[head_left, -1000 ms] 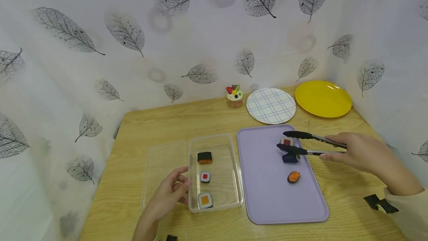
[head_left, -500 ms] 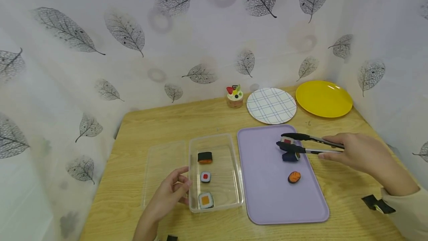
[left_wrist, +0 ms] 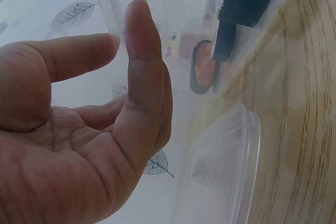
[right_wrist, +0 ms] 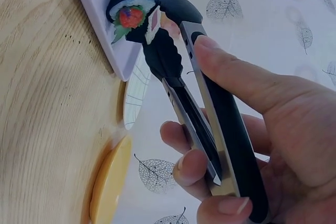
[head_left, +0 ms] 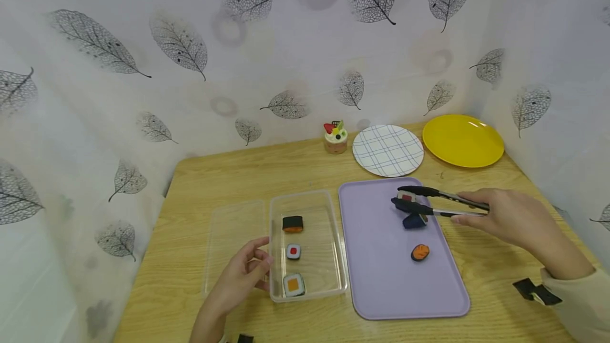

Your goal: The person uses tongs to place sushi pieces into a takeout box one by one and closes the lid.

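Right hand grips black-tipped tongs; red-centred maki sits between their parted tips; left hand, loosely curved, touches the clear container.

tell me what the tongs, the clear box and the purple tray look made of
Tongs: shiny grey metal sides, probably steel, with matte black tips that look like plastic or silicone.
Clear box: probably thin rigid plastic, glossy and see-through, since the table shows through it.
Purple tray: smooth, even colour and low sheen suggest plastic, though coated metal is possible.
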The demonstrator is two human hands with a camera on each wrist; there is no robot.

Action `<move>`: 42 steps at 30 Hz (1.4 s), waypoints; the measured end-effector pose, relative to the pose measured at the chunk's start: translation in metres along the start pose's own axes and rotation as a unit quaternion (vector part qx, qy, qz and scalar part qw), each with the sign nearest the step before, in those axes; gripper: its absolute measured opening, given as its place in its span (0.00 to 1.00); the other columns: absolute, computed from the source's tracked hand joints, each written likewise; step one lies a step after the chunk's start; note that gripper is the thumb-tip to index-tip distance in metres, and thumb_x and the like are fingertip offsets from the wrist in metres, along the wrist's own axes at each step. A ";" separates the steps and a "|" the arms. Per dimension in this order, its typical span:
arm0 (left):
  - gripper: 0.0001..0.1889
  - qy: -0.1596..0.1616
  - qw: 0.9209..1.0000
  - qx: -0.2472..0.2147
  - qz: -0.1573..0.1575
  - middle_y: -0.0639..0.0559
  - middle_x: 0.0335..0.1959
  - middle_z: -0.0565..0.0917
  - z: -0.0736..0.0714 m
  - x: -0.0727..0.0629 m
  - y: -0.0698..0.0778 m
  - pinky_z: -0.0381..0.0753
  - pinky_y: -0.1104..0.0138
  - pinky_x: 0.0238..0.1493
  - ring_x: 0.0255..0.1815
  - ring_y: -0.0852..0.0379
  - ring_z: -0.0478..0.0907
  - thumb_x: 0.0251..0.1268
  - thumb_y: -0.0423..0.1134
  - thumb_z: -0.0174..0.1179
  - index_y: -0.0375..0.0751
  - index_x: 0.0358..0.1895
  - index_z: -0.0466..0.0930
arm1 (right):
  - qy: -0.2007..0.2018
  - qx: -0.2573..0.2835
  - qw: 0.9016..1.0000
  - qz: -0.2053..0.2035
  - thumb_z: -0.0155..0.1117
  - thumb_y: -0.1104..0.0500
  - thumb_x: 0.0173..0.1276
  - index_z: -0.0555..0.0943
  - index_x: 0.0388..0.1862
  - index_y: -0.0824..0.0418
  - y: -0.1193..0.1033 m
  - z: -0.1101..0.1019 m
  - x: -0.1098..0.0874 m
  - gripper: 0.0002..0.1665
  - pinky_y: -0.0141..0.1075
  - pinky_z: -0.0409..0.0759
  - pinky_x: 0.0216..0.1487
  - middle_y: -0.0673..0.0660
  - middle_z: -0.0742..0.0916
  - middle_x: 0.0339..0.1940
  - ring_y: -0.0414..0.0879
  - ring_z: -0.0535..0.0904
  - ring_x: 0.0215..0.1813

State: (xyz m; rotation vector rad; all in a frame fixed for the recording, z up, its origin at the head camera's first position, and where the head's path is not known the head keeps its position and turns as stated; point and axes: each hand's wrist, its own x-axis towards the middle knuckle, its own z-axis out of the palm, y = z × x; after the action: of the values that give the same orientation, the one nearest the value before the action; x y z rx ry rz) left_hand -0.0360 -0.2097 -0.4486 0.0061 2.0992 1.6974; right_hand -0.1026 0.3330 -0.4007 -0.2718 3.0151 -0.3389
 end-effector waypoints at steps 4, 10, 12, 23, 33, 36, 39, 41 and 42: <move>0.32 0.000 1.000 0.000 0.000 0.34 0.54 0.74 0.000 0.000 0.000 0.95 0.63 0.41 0.45 0.54 0.83 0.81 0.35 0.57 0.32 0.81 0.56 | 0.015 0.009 1.000 -0.006 0.75 0.29 0.61 0.84 0.66 0.58 -0.003 0.000 0.000 0.45 0.35 0.61 0.20 0.74 0.86 0.60 0.47 0.72 0.29; 0.32 0.002 1.000 -0.001 -0.002 0.34 0.55 0.74 0.000 0.000 0.000 0.94 0.63 0.40 0.45 0.54 0.83 0.81 0.35 0.57 0.32 0.81 0.57 | 0.036 0.023 0.999 -0.014 0.75 0.29 0.62 0.84 0.67 0.56 -0.013 -0.004 0.001 0.44 0.34 0.59 0.20 0.70 0.86 0.62 0.44 0.66 0.24; 0.32 0.001 1.000 -0.002 -0.003 0.34 0.54 0.74 0.000 0.001 0.000 0.95 0.62 0.41 0.45 0.54 0.83 0.81 0.35 0.56 0.32 0.81 0.57 | 0.048 0.024 0.998 -0.019 0.75 0.30 0.61 0.84 0.67 0.55 -0.018 -0.006 0.001 0.43 0.33 0.58 0.20 0.68 0.88 0.60 0.43 0.65 0.23; 0.31 0.007 1.000 -0.001 -0.010 0.34 0.55 0.75 -0.001 0.001 0.001 0.95 0.62 0.41 0.44 0.55 0.83 0.81 0.36 0.57 0.34 0.81 0.57 | 0.146 0.017 0.982 -0.118 0.84 0.36 0.53 0.89 0.60 0.49 -0.058 -0.018 0.011 0.37 0.28 0.61 0.21 0.49 0.94 0.41 0.32 0.63 0.22; 0.32 0.004 1.000 -0.004 -0.010 0.35 0.55 0.74 -0.002 0.001 0.001 0.95 0.62 0.41 0.43 0.56 0.82 0.81 0.36 0.57 0.34 0.81 0.57 | 0.146 0.019 0.971 -0.189 0.84 0.36 0.54 0.89 0.60 0.47 -0.102 -0.022 0.029 0.36 0.32 0.78 0.26 0.51 0.93 0.51 0.39 0.80 0.32; 0.32 0.003 1.000 -0.004 -0.011 0.35 0.55 0.74 -0.002 0.001 0.001 0.95 0.62 0.41 0.44 0.55 0.82 0.81 0.36 0.57 0.34 0.81 0.57 | 0.118 0.026 0.974 -0.194 0.81 0.35 0.56 0.89 0.61 0.47 -0.114 -0.022 0.033 0.35 0.38 0.84 0.31 0.52 0.93 0.52 0.44 0.87 0.39; 0.32 0.002 1.000 -0.005 -0.010 0.35 0.55 0.74 -0.002 0.001 0.001 0.95 0.62 0.41 0.44 0.55 0.82 0.81 0.36 0.57 0.34 0.81 0.57 | 0.096 0.033 0.975 -0.197 0.81 0.35 0.58 0.89 0.59 0.48 -0.125 -0.020 0.039 0.33 0.42 0.88 0.35 0.52 0.93 0.53 0.48 0.90 0.44; 0.32 0.001 1.000 -0.005 -0.009 0.34 0.55 0.74 -0.002 0.001 0.001 0.95 0.62 0.41 0.43 0.55 0.82 0.81 0.36 0.57 0.34 0.81 0.57 | 0.084 0.035 0.976 -0.199 0.81 0.35 0.57 0.90 0.58 0.48 -0.131 -0.018 0.042 0.33 0.43 0.88 0.35 0.51 0.93 0.53 0.48 0.90 0.44; 0.32 0.000 1.000 -0.006 -0.009 0.34 0.55 0.74 -0.002 0.001 0.001 0.95 0.62 0.41 0.43 0.56 0.82 0.81 0.36 0.57 0.34 0.81 0.57 | 0.077 0.037 0.976 -0.198 0.81 0.35 0.57 0.90 0.58 0.48 -0.134 -0.017 0.044 0.33 0.43 0.88 0.34 0.51 0.93 0.53 0.48 0.90 0.43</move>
State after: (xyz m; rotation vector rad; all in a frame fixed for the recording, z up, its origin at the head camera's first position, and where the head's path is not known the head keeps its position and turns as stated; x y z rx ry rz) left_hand -0.0378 -0.2108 -0.4476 -0.0155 2.0838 1.6988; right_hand -0.1255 0.2000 -0.3570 -0.8847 3.0706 -0.5236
